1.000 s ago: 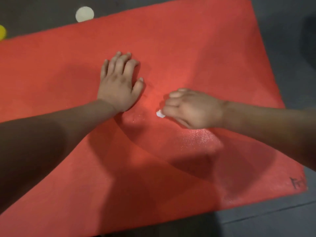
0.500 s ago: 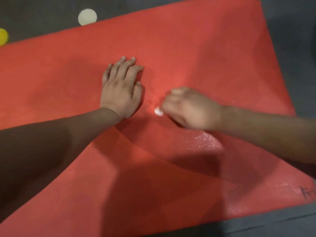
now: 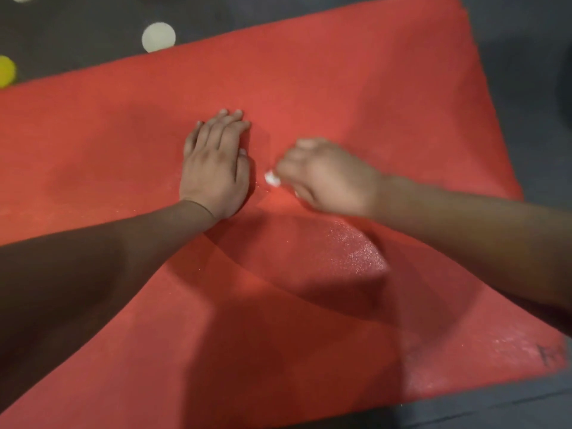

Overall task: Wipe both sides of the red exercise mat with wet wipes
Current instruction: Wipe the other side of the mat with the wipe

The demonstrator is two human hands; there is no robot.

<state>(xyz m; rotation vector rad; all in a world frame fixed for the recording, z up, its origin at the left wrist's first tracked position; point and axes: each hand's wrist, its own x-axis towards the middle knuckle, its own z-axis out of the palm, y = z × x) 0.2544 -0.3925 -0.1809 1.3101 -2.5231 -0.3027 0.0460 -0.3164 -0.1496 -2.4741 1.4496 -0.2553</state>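
Looking down through the head camera, I see the red mat (image 3: 340, 88) spread flat over a dark grey floor (image 3: 77, 29). It fills most of the view, with its far edge running across the top and its near right corner at the lower right.

The left hand (image 3: 215, 168) lies palm down on the mat near its middle. Its fingers are straight and close together, the thumb is drawn in alongside, and it holds nothing. The right hand (image 3: 328, 178) sits just beside it, knuckles up, fingers curled under around a small white wipe (image 3: 272, 178). Only a scrap of the wipe shows at the fingertips, on the side facing the left hand, down against the mat. That hand is blurred, so I cannot tell how the fingers fold over the wipe. The two hands are near each other but apart.

Below the right wrist I see a glistening patch (image 3: 356, 252) on the mat. A dark scribbled mark (image 3: 549, 354) sits by the near right corner. On the floor beyond the far edge are a pale round spot (image 3: 158, 37) and a yellow round spot (image 3: 6, 71).
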